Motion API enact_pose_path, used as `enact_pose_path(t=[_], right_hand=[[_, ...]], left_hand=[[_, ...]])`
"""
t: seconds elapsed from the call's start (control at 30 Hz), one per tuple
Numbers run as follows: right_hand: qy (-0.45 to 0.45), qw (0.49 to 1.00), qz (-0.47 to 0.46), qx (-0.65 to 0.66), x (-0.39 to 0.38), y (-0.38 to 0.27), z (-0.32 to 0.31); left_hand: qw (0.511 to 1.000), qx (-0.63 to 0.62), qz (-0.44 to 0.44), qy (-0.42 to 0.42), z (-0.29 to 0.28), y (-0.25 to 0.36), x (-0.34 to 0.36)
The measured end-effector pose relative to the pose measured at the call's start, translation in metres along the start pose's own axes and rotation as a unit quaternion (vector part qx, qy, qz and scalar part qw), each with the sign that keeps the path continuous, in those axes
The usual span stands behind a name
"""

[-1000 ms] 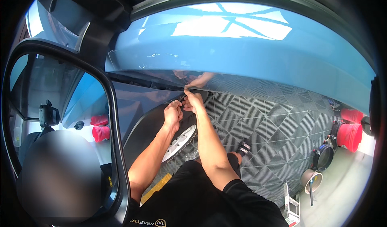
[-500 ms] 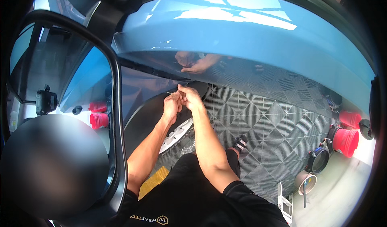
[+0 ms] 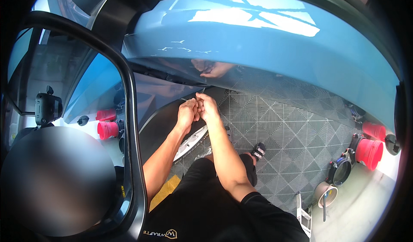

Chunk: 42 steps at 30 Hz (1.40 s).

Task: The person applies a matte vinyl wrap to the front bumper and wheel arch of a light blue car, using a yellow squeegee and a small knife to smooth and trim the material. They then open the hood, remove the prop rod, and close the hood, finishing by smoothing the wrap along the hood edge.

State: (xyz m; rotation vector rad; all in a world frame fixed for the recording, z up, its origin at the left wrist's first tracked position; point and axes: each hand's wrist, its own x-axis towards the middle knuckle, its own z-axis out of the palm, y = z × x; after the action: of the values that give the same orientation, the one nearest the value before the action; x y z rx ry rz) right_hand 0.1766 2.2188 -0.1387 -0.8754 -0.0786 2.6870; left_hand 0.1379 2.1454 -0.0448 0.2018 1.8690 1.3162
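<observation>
My left hand [image 3: 189, 113] is closed around a small thin object [image 3: 186, 99], too small to name, just below the lower edge of a glossy light blue car door panel [image 3: 254, 48]. My right hand [image 3: 205, 107] is closed beside it, fingertips against the left, and what it holds is hidden. Both hands are in front of the darker lower bodywork [image 3: 155, 87] and black wheel-arch trim [image 3: 152, 119]; part of a white wheel [image 3: 189, 143] shows beneath them. The panel reflects my hands.
The side mirror [image 3: 130, 91] fills the left. Red buckets [image 3: 368, 154], rimmed containers [image 3: 342, 172], a pale bucket [image 3: 320, 194] and a metal ladder [image 3: 304, 216] line the right. My sandalled foot [image 3: 259, 151] stands on grey tiled flooring [image 3: 284, 126].
My view has shifted, so the panel sits higher in the picture. My hands have come together and now sit lower relative to the panel's edge, where my right fingertips were earlier.
</observation>
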Motion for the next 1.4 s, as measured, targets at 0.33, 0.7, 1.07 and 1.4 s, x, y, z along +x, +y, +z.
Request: enact_pose_path(t=[0.33,0.7,1.07,1.4], right_hand=[[0.023,0.996,-0.045,-0.067,-0.011,-0.006,0.002],[0.043,0.984,-0.076,-0.155,-0.006,-0.005,0.007],[-0.043,0.974,0.044,-0.219,0.000,-0.029,-0.018],[0.108,0.945,0.058,-0.303,0.026,-0.031,-0.009]], left_hand=[[0.975,0.076,-0.105,0.180,0.022,0.013,0.020],[0.922,0.297,-0.108,0.225,0.018,0.011,0.025],[0.947,-0.063,-0.095,0.302,0.031,-0.040,0.069],[0.948,0.100,-0.007,0.301,0.028,-0.039,0.055]])
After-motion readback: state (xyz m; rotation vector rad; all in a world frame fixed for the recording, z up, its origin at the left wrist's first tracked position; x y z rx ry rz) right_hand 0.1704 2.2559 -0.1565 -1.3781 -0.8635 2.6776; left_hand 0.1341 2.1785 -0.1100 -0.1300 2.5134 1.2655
